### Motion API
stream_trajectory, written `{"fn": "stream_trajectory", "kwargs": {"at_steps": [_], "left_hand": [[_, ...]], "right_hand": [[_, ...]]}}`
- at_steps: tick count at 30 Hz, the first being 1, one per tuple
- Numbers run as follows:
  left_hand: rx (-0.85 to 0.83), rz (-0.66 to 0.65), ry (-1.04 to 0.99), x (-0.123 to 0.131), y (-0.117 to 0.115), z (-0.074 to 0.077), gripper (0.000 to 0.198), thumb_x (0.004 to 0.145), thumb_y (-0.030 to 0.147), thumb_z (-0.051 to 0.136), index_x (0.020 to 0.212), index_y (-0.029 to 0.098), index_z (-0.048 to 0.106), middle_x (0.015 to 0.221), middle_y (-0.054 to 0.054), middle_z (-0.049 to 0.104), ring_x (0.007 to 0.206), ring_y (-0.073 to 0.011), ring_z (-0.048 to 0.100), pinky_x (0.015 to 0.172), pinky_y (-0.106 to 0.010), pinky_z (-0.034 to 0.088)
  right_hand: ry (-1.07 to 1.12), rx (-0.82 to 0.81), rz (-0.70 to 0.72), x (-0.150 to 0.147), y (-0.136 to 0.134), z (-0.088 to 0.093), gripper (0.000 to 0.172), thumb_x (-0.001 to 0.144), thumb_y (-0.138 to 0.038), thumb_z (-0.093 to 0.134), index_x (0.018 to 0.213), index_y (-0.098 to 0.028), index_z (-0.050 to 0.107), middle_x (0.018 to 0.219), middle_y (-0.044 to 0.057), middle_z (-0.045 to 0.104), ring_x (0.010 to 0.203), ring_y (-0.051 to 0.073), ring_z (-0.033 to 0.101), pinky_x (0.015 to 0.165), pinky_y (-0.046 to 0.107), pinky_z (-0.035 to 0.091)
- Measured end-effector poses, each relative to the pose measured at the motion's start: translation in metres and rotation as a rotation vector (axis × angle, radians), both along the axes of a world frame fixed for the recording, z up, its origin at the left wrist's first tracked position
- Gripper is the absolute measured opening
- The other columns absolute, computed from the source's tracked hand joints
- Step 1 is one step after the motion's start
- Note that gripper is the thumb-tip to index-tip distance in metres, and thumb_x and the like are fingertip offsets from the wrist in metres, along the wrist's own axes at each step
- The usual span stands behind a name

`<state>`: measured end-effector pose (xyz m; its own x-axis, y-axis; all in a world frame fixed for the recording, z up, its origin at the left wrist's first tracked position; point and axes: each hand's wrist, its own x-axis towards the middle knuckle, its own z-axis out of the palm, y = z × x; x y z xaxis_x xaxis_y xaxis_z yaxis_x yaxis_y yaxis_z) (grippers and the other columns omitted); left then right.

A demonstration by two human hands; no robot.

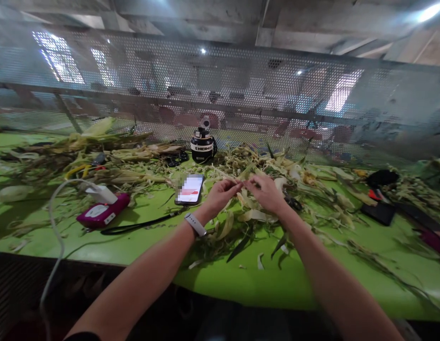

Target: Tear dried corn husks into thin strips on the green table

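Both my arms reach out over a green table (134, 241) strewn with pale corn husks (251, 215). My left hand (222, 193), with a white watch on its wrist, pinches a thin husk strip (241, 182). My right hand (265, 189) is closed on the other end of the same strip, right beside the left. The two hands almost touch above a heap of husks at the table's middle.
A lit phone (190, 189) lies left of my hands. A magenta device (103, 212) with a white cable sits further left. A black and white bottle (202, 144) stands at the back by a perforated metal screen (241, 90). Dark objects (378, 212) lie at right.
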<state>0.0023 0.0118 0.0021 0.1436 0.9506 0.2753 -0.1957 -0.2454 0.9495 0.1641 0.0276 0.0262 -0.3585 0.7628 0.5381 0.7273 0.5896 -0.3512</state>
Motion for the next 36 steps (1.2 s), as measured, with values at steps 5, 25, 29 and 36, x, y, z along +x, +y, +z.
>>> {"fn": "stream_trajectory", "kwargs": {"at_steps": [5,25,29,36], "left_hand": [[0.036,-0.107,0.151,-0.003,0.002,-0.002,0.038,0.061,0.048,0.073,0.071,0.013,0.067,0.063,0.001,0.057,0.057,-0.0075,0.041,0.054,-0.022,0.032],[-0.23,0.003,-0.488,0.0,0.007,-0.002,0.028,0.056,0.032,0.08,0.076,0.016,0.07,0.076,-0.004,0.072,0.073,-0.0135,0.065,0.073,-0.025,0.049],[-0.23,0.025,-0.483,0.001,0.006,0.0,0.029,0.051,0.024,0.082,0.076,0.015,0.069,0.075,-0.002,0.071,0.069,-0.0123,0.064,0.07,-0.024,0.049],[-0.261,0.092,-0.491,-0.003,0.003,0.004,0.031,0.049,0.019,0.082,0.077,0.016,0.068,0.077,0.0,0.071,0.073,-0.0112,0.063,0.072,-0.023,0.048]], "right_hand": [[-0.074,0.167,-0.005,-0.003,-0.002,-0.003,0.025,0.09,-0.032,0.047,0.07,-0.019,0.056,0.077,0.005,0.06,0.079,0.02,0.051,0.076,0.033,0.035],[-0.01,-0.003,-0.061,-0.018,-0.018,-0.004,0.031,0.085,-0.044,0.052,0.067,-0.019,0.057,0.072,0.005,0.063,0.072,0.018,0.056,0.066,0.027,0.038],[-0.079,-0.234,0.012,-0.028,-0.018,-0.017,0.012,0.082,-0.028,0.057,0.077,-0.018,0.058,0.08,0.005,0.067,0.073,0.017,0.059,0.064,0.025,0.037],[0.021,-0.281,-0.026,-0.024,-0.019,-0.011,0.008,0.083,-0.016,0.05,0.088,-0.018,0.056,0.075,0.002,0.065,0.068,0.016,0.059,0.064,0.024,0.037]]}}
